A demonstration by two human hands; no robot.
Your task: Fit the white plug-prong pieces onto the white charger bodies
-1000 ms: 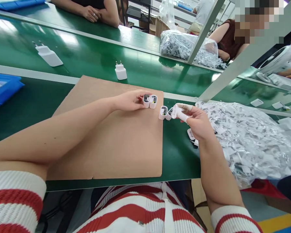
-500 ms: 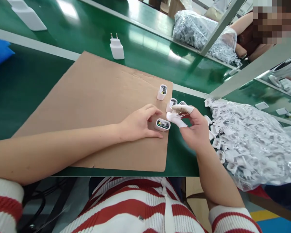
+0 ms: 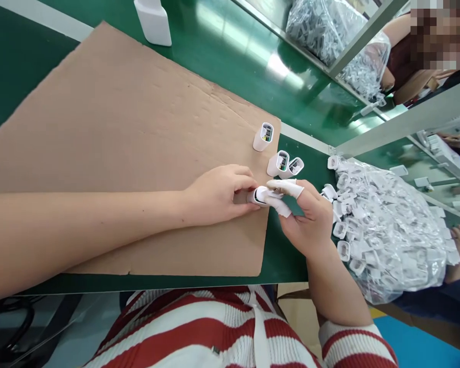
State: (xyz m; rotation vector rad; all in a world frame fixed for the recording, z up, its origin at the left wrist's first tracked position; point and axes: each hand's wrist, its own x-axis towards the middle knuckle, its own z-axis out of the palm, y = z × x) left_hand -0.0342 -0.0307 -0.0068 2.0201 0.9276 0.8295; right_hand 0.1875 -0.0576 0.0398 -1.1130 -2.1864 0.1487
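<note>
My left hand [image 3: 224, 195] has its thumb and fingers closed around a white charger housing [image 3: 254, 198] near the right edge of the brown cardboard [image 3: 157, 128]. Over the open top of that housing, my right hand [image 3: 308, 209], with white finger covers on, pinches a small white plastic piece [image 3: 262, 193]. The piece touches the housing's opening and partly hides it. Just behind the hands stand two open housings side by side, one [image 3: 278, 163] at the cardboard edge and another [image 3: 292, 167] to its right. A third open housing [image 3: 263, 137] stands on the cardboard farther back.
At the right lies a clear bag [image 3: 398, 230] full of white plastic parts, some spilling toward my right wrist. A white plug charger [image 3: 153, 23] stands behind the cardboard. Beyond a metal frame [image 3: 368, 38] are another parts bag [image 3: 322, 30] and a person's arm.
My left hand has closed around the housing, and my right hand has moved the small white piece left onto its opening. The view has shifted, with the cardboard appearing larger.
</note>
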